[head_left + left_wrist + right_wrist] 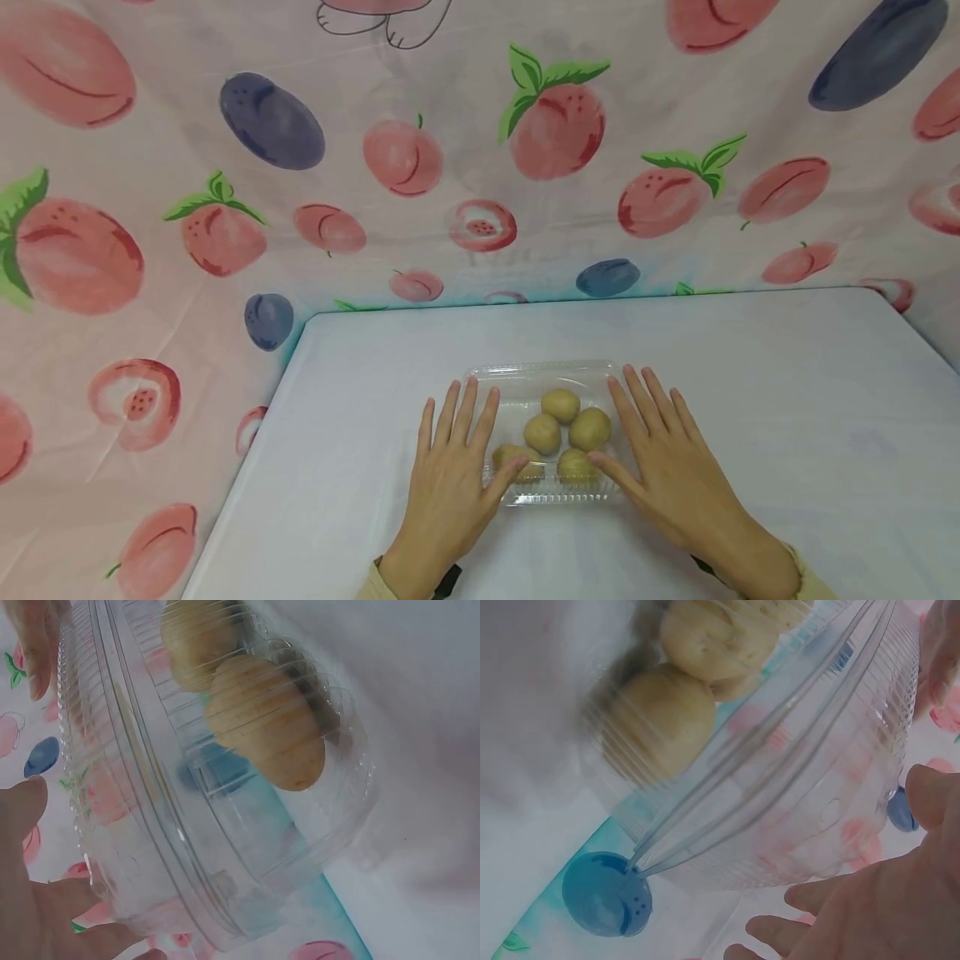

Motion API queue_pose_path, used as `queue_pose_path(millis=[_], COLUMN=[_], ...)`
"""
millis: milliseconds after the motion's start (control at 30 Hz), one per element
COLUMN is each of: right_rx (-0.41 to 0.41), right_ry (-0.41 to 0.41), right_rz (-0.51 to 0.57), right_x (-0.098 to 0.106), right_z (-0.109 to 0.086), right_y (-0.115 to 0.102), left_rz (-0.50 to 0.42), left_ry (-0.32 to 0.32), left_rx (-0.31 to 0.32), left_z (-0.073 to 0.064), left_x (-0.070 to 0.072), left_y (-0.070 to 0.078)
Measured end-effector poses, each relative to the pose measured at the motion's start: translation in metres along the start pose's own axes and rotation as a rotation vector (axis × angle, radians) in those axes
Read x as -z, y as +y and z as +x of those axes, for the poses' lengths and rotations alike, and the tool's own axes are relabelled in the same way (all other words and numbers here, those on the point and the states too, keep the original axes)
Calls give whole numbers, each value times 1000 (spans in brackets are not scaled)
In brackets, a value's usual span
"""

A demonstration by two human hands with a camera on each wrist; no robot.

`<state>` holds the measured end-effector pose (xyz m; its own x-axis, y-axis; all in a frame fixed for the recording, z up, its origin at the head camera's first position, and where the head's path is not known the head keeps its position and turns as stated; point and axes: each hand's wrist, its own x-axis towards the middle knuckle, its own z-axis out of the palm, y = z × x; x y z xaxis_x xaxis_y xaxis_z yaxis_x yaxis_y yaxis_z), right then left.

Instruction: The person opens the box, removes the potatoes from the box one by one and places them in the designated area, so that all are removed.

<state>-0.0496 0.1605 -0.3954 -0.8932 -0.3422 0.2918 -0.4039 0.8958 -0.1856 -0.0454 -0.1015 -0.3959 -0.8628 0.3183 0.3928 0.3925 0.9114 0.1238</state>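
Note:
A clear plastic clamshell box (551, 499) with its lid down stands on the table in front of me. Through it show several yellowish potatoes (560, 405), lying loose on its floor. My left hand (450, 487) is at the box's left side, fingers straight and spread, thumb over its near left corner. Mirroring it on the right, my right hand (671, 471) has extended fingers and its thumb over the near right potato. In the left wrist view, the left fingertips (105, 939) are right at the lid's ribbed edge. The right fingertips (806, 896) lie close beside the lid in the right wrist view.
The box rests on a white-covered table (787, 400). Behind it and along the left hangs a pale cloth (450, 83) printed with peaches and dark blue fruit. The table's far edge meets that cloth.

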Motion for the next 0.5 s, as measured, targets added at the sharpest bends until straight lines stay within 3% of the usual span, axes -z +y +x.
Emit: queue_pose_path(millis=[500], right_rx=[-7], right_ry=[31], right_rz=[76], right_x=[6], right_z=[0], right_y=[9], left_rz=[-161], left_ry=[97], left_rx=[-88], left_z=[-2], left_x=[5], left_y=[-11])
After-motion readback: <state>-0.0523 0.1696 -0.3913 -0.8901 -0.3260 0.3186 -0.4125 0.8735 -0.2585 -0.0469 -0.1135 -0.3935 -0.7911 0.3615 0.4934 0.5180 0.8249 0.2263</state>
